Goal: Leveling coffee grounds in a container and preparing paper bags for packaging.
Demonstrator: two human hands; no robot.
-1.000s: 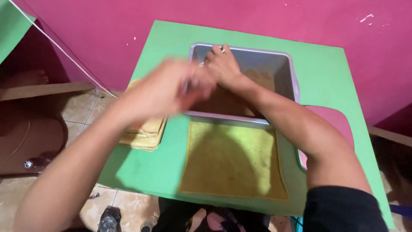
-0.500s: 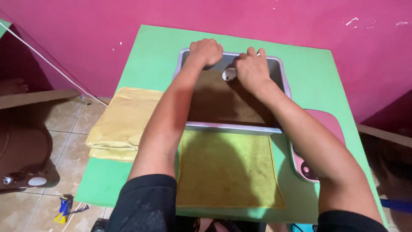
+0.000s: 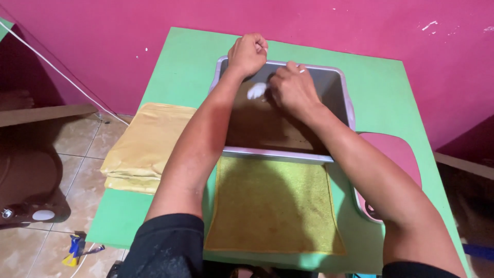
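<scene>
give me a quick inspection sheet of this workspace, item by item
surface: green table against a pink wall.
job's things: grey metal tray at the far middle; small white lump over it, by the right hand.
clutter: yellow-green towel spread in front of the tray; stack of folded yellow cloths at the left edge; pink lid-like piece on the right.
grippers: left hand fisted at the tray's far rim; right hand curled over the tray, next to the lump.
cables: white cord slanting down the wall on the left.
surroundings: tiled floor, small blue and yellow item on it.
</scene>
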